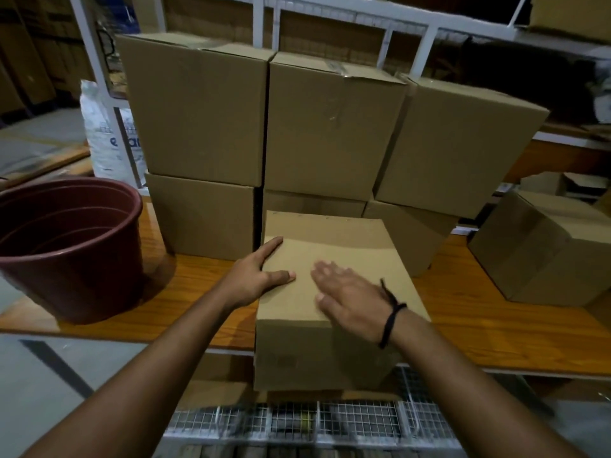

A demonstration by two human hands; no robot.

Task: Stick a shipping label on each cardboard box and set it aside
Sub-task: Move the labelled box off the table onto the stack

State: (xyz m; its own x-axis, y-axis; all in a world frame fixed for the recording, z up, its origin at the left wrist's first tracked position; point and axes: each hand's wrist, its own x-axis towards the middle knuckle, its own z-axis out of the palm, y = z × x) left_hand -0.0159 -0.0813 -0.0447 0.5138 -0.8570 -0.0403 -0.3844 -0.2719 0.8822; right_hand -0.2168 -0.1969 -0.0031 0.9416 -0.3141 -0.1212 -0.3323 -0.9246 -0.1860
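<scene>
My left grip [256,276] lay wide, fingers straight along the top left edge of the plain cardboard box [347,252]; my right grip [350,299] spread flat over its lid. It sat on the glossy wooden surface [198,285].

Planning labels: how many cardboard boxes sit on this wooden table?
8. The front box under the left hand and right hand; six stacked behind, three upper boxes on three lower boxes; one far-right box. More may hide behind.
</scene>
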